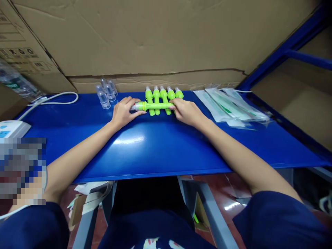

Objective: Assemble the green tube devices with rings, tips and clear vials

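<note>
A lime-green tubular device with a clear tip [158, 106] lies sideways between my two hands, over a row of several similar green devices [156, 95]. My left hand [124, 111] is closed around its clear end, thumb below and fingers above. Its opposite, green end is pinched by my right hand [184, 110], close to the rightmost devices in the row. Those devices have clear tips pointing to the back of the blue table. Whether the held one touches them I cannot tell. Several clear plastic caps [104, 100] stand upright beyond my left hand.
Flat plastic packets with green-and-white contents [228, 105] lie to the right on the blue table [166, 148]. Cardboard [155, 38] walls the back. At left are a white cable [62, 93], a white power strip [15, 128] and a plastic bottle [19, 83].
</note>
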Demonstrator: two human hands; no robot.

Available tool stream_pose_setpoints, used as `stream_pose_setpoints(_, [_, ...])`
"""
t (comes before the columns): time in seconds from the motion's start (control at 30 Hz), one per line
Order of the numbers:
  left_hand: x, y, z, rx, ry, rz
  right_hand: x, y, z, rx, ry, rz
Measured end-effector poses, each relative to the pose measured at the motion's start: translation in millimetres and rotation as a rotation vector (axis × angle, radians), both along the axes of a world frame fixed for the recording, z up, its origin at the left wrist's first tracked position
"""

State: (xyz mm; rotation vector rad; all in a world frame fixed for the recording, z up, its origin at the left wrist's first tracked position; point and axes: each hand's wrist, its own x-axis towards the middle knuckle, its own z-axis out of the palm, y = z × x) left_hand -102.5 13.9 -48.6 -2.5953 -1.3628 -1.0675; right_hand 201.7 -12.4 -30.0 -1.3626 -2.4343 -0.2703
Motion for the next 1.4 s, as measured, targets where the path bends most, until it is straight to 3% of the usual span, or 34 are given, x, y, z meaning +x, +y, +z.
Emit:
stream_pose_setpoints(0.23, [7, -7, 2.9, -0.039, -0.107, -0.005, 3, 3, 0.2, 0.066, 0.148, 0.038])
stream_pose_setpoints(0.63, [1, 0, -2.5, 0.07, -0.013, -0.025, 1, -2, -2.1, 0.165, -0.004, -0.005])
stream_pose_setpoints(0.77, [-2, 3, -6.2, 0.125, 0.038, -0.028, 2, -2, -7.1, 0.131, 0.013, 0.027])
stream_pose_setpoints(1.03, [-3, -1, -5.9, 0.202, 0.131, -0.036, -1, 0, -11.1, -0.095, 0.252, 0.079])
stream_pose_setpoints(1.27, [-3, -2, -3.9, 0.3, 0.174, -0.025, -8, -4, -2.4, -0.468, 0.569, 0.116])
stream_pose_setpoints(1.4, [1, -4, -3.5, 0.291, 0.153, -0.026, -6, -7, 9.9, -0.796, 0.721, 0.093])
